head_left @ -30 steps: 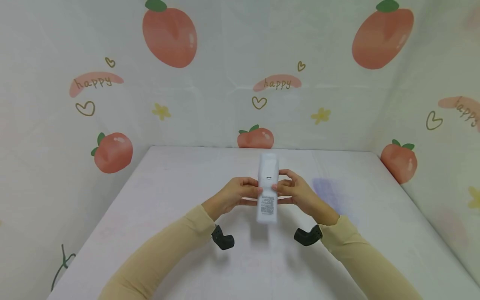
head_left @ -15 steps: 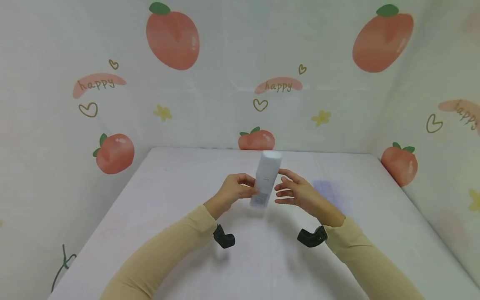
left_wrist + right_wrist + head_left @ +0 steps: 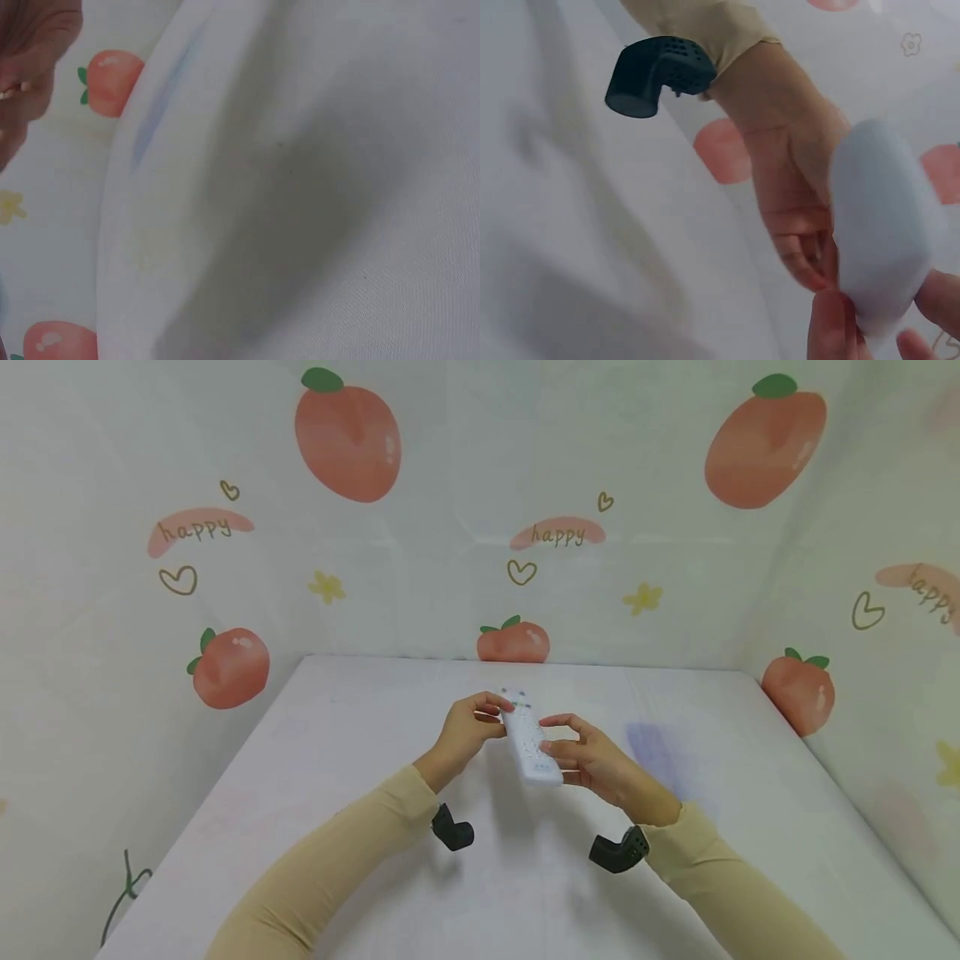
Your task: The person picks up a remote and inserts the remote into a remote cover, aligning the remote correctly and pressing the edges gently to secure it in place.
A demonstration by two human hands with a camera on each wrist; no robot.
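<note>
A white remote control (image 3: pixel 528 739) is held tilted above the table, its button side facing up towards the head camera. My left hand (image 3: pixel 465 731) pinches its far end from the left, thumb on the face near the coloured buttons. From the right, my right hand (image 3: pixel 603 768) grips the nearer end, with the thumb at the front edge and fingers behind. In the right wrist view the remote's smooth end (image 3: pixel 881 225) shows large between my right fingertips (image 3: pixel 831 326), with the left hand (image 3: pixel 791 172) beyond. Only part of a hand (image 3: pixel 34 60) enters the left wrist view.
A white cloth covers the table (image 3: pixel 420 877), with a bluish-purple stain (image 3: pixel 656 752) to the right. Behind and beside it hangs a white curtain (image 3: pixel 450 468) printed with peaches. Black camera mounts (image 3: pixel 453 828) sit at both wrists.
The remote has turned over from its labelled back to its button face. My right hand loosened from it half a second ago and now grips it again; my left hand has shifted to the far end.
</note>
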